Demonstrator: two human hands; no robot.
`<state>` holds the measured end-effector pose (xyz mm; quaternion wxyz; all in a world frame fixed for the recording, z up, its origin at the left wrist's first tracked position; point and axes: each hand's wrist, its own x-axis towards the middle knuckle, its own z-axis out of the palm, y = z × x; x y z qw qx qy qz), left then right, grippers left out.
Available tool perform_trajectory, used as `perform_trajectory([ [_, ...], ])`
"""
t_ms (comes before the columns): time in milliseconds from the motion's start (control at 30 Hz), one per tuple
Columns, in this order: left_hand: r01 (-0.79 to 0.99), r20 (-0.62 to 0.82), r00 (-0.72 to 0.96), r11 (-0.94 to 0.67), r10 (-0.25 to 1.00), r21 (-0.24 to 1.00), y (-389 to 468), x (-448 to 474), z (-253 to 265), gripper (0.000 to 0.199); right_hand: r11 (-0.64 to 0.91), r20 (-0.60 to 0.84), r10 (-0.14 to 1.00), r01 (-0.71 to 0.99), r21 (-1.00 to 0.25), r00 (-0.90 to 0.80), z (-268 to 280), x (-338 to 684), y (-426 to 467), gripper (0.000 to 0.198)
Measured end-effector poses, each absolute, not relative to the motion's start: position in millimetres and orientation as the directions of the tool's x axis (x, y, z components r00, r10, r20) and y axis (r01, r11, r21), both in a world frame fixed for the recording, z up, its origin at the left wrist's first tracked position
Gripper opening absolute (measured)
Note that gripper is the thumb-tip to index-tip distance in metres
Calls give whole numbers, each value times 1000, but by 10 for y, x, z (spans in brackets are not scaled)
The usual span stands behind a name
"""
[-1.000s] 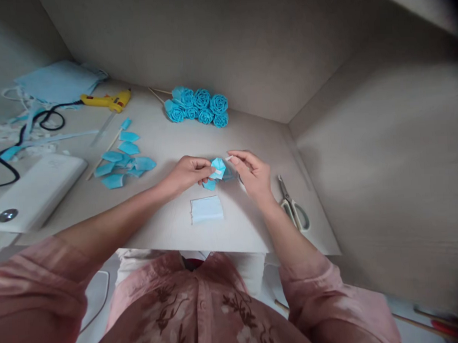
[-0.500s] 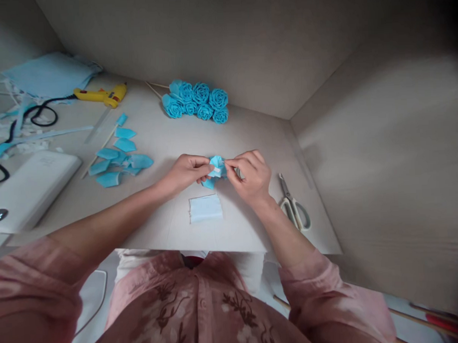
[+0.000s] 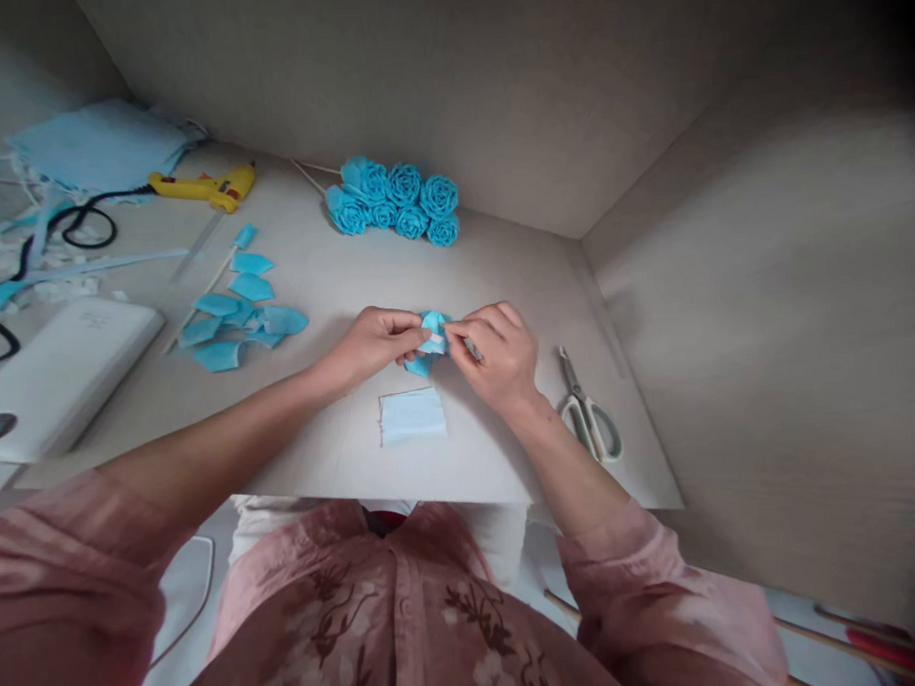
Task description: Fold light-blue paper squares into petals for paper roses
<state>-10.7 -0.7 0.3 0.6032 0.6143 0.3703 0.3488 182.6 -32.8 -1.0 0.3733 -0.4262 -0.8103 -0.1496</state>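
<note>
Between my hands, above the middle of the table, is a small blue fabric piece (image 3: 434, 327) with a pale patch on its near side. My left hand (image 3: 379, 346) pinches its left edge between thumb and fingers. The fingertips of my right hand (image 3: 499, 352) are closed at its right edge. Just below it shows another blue petal-like piece (image 3: 418, 366), partly covered by the fingers. A pale blue rectangle of fabric (image 3: 413, 416) lies flat on the table nearer to me.
Scissors (image 3: 589, 413) lie at the right. Several blue fabric petals (image 3: 222, 356) and a thin stick (image 3: 207, 297) are at the left, by a white power bank (image 3: 75, 371). Behind are a yellow glue gun (image 3: 206, 189), blue fabric roses (image 3: 403, 185) and stacked face masks (image 3: 105, 145).
My right hand has shifted slightly left, with its fingertips closer against the blue piece. My left hand keeps its pinch. The view has moved very slightly.
</note>
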Motion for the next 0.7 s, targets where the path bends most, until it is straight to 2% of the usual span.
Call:
perform_trajectory([
  [367,1,-44,439,48,897,999,-35,-108,25,21,629,674,588,776,-34,-447,34,1834,-344,17],
  [467,7,-39,419,40,907,999,-2,-122,14,21,642,626,622,764,-66,-469,61,1834,-361,21],
  [567,14,-39,430,36,902,999,17,-131,17,21,623,614,695,739,-257,-373,67,1838,-357,24],
  [633,15,-32,449,28,893,999,12,-130,25,21,565,597,768,685,-460,-232,58,1846,-343,26],
  [700,12,-21,459,17,888,1000,0,-126,30,22,477,518,848,589,-653,-112,36,1851,-327,28],
])
